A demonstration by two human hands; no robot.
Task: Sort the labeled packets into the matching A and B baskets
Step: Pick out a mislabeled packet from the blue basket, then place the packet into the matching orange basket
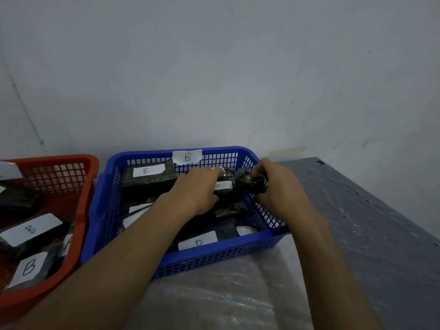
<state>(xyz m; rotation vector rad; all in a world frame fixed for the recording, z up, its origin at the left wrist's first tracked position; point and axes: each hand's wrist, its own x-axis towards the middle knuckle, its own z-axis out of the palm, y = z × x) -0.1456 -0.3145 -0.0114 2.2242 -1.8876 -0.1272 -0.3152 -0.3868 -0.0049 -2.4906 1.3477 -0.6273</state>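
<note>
A blue basket (214,252) with a white B tag (187,156) on its far rim holds several black packets with white B labels. Both hands are inside it, at its right back part. My left hand (195,189) and my right hand (277,184) each grip an end of one black packet (232,184), whose white label is partly covered. Another B packet (148,173) lies at the basket's back left. A red basket (78,225) at the left holds more black packets, two of them with B labels (29,229) and one with a partly hidden label.
The baskets stand on a table covered with clear plastic sheet (214,301); a grey surface (371,222) extends to the right. A plain wall rises directly behind both baskets.
</note>
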